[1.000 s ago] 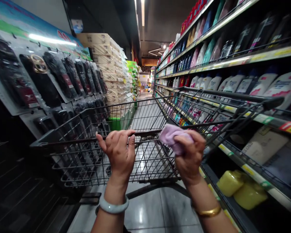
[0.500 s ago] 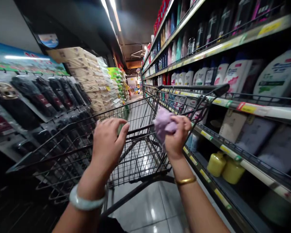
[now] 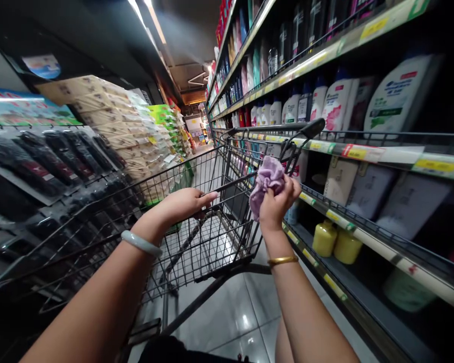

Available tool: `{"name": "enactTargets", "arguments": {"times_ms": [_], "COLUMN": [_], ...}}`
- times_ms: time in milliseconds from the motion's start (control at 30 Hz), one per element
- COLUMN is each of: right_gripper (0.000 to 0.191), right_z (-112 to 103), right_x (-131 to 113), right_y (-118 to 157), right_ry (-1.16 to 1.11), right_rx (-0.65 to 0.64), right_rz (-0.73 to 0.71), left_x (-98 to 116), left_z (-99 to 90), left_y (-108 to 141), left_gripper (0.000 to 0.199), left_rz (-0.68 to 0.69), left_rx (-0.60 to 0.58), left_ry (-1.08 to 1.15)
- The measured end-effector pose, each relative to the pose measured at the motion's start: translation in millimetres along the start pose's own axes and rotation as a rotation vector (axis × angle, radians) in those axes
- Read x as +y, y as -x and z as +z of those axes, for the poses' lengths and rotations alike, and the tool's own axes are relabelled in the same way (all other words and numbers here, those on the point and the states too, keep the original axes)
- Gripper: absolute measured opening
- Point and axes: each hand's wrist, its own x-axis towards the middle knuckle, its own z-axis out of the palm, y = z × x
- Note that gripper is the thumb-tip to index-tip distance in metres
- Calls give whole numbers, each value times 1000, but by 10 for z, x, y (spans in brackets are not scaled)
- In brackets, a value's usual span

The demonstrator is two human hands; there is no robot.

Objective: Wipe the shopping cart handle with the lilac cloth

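A black wire shopping cart [image 3: 212,247] stands in front of me, its basket showing bare mesh at the bottom. Bent over the cart's near rim, my left hand [image 3: 183,202] appears to grip the bar; its far fingers are mostly hidden. A pale jade bangle [image 3: 140,243] circles that wrist. My right hand [image 3: 280,199] is closed on a lilac cloth [image 3: 268,179], bunched and ruffled like a scrunchie, above the cart's right side. A gold bangle [image 3: 283,260] sits on the right wrist.
Shelves of shampoo bottles [image 3: 336,103] run along the right, with yellow jars [image 3: 324,239] lower down. Packaged dark goods [image 3: 41,164] hang at left, before stacked beige packs [image 3: 109,131]. Grey floor tiles [image 3: 230,297] show beneath the cart.
My left hand has lowered from above the cart onto its rim, moving right. My right hand still holds the lilac cloth, now turned so its gathered folds show. The view has shifted rightward.
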Motion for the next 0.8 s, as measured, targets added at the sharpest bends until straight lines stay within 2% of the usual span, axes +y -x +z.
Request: {"name": "enactTargets", "arguments": {"times_ms": [67, 167, 233, 300, 400, 467, 533, 667, 733, 800], "right_gripper": [36, 31, 28, 27, 31, 32, 27, 24, 26, 23], "right_z": [-30, -87, -114, -125, -113, -108, -136, -279, -335, -340], "right_x": [-82, -353, -407, -283, 52, 184, 190, 77, 67, 70], "right_y": [103, 284, 296, 206, 66, 116, 321, 874, 983, 905], "right_ry": [-27, -116, -137, -100, -4, 28, 45, 136, 157, 123], "right_rx": [-78, -333, -435, -373, -159, -154, -270, -568, -682, -711], "right_rz": [-24, -192, -264, -194, 4, 15, -66, -225, -220, -149], "left_x": [38, 89, 109, 116, 101, 86, 80, 85, 78, 67], "left_z": [-14, -33, -43, -49, -44, -33, -24, -27, -35, -43], "left_y": [1, -5, -14, -31, -84, -128, -165, -208, -231, -255], "left_gripper": [87, 88, 85, 82, 77, 73, 70, 67, 67, 66], "left_rz": [-14, -31, -37, -44, -51, -56, -59, -45, -41, -41], "left_rx": [-44, -94, -113, -112, -141, -194, -219, -191, -186, -198], "left_ry": [61, 137, 155, 140, 167, 230, 255, 197, 175, 176]}}
